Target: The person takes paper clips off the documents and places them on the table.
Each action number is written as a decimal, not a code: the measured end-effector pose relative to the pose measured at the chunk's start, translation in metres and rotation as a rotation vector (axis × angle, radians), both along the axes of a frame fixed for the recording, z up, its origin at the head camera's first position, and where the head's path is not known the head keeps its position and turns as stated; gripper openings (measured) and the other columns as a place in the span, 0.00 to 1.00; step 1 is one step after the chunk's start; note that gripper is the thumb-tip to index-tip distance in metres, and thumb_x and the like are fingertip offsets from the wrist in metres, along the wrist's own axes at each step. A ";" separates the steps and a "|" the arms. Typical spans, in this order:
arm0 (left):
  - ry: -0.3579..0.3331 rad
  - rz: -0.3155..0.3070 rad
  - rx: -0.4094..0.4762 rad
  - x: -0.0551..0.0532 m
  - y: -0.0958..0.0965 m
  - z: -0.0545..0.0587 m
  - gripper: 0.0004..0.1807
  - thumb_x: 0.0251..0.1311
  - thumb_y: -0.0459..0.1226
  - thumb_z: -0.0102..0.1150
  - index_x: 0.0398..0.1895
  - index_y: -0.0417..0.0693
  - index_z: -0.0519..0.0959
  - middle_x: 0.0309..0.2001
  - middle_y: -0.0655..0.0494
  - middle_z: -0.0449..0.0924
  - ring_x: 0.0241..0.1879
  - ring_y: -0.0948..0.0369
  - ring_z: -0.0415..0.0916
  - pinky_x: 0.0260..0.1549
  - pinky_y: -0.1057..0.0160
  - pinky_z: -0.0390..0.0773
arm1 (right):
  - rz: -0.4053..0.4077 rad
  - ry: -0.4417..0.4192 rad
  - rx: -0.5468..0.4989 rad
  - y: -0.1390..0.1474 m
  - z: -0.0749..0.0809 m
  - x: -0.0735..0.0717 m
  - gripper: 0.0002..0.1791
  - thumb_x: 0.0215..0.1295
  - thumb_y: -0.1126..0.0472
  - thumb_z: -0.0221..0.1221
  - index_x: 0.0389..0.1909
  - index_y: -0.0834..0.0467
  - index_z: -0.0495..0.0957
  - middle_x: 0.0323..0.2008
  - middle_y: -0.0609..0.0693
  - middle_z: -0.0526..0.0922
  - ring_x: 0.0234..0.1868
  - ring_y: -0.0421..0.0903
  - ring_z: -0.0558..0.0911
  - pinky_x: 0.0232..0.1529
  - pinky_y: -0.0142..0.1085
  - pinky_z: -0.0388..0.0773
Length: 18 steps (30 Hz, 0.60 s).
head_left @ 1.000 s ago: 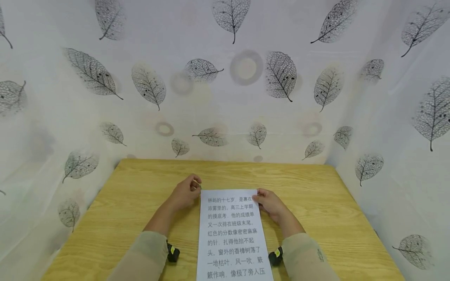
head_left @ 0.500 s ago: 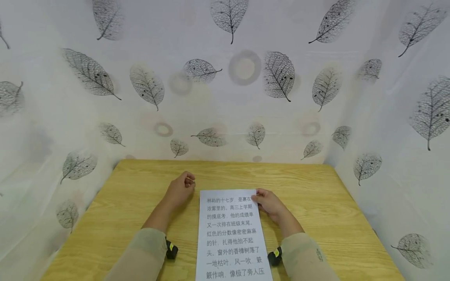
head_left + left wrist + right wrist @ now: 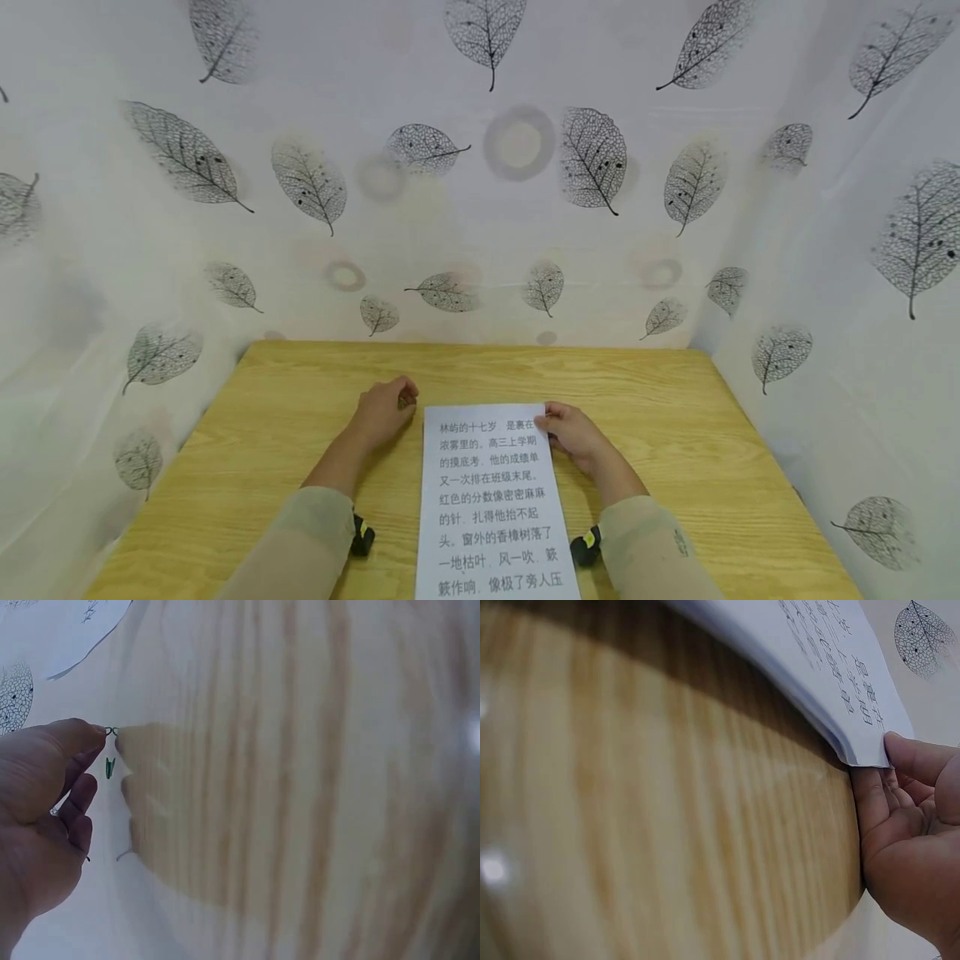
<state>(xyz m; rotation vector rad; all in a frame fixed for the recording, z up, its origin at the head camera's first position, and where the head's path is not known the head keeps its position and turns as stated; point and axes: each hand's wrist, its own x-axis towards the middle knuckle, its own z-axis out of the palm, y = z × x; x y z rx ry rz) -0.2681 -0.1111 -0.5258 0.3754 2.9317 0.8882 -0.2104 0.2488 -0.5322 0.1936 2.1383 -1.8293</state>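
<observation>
A stack of white printed paper sheets lies on the wooden table, large dark characters on top. My right hand grips its far right corner. In the right wrist view, the thumb lies on top and the fingers are beneath the sheets. My left hand is left of the stack's far left corner, apart from it. In the left wrist view, the left hand pinches a small green wire clip at the thumb tip. A second green piece shows below; whether it belongs to the clip is unclear.
The wooden table is glossy and mirrors the left hand. Pale sheeting printed with leaves stands around its back and sides. Black wrist devices sit at both sleeve cuffs.
My left hand has moved away leftward from the stack's far left corner, then slightly back toward the person. My right hand keeps its grip on the far right corner.
</observation>
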 end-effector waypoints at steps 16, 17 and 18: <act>-0.006 0.009 -0.041 -0.006 -0.001 -0.003 0.12 0.70 0.38 0.68 0.53 0.46 0.84 0.49 0.50 0.89 0.53 0.47 0.80 0.64 0.38 0.75 | -0.008 -0.004 -0.009 0.002 -0.001 -0.001 0.15 0.84 0.63 0.55 0.63 0.64 0.80 0.53 0.55 0.90 0.47 0.42 0.88 0.51 0.33 0.86; -0.012 0.009 -0.036 -0.007 -0.002 -0.003 0.11 0.70 0.38 0.67 0.53 0.45 0.84 0.49 0.49 0.89 0.54 0.46 0.81 0.64 0.38 0.76 | -0.009 -0.004 -0.009 0.002 -0.001 -0.001 0.15 0.84 0.63 0.55 0.63 0.64 0.81 0.53 0.55 0.90 0.47 0.42 0.88 0.51 0.33 0.86; -0.021 0.011 -0.028 -0.007 -0.002 -0.003 0.11 0.71 0.37 0.67 0.52 0.45 0.84 0.49 0.48 0.88 0.54 0.46 0.81 0.64 0.38 0.77 | -0.009 -0.003 -0.007 0.002 -0.001 -0.001 0.15 0.84 0.63 0.55 0.63 0.63 0.81 0.53 0.55 0.90 0.47 0.42 0.88 0.51 0.33 0.86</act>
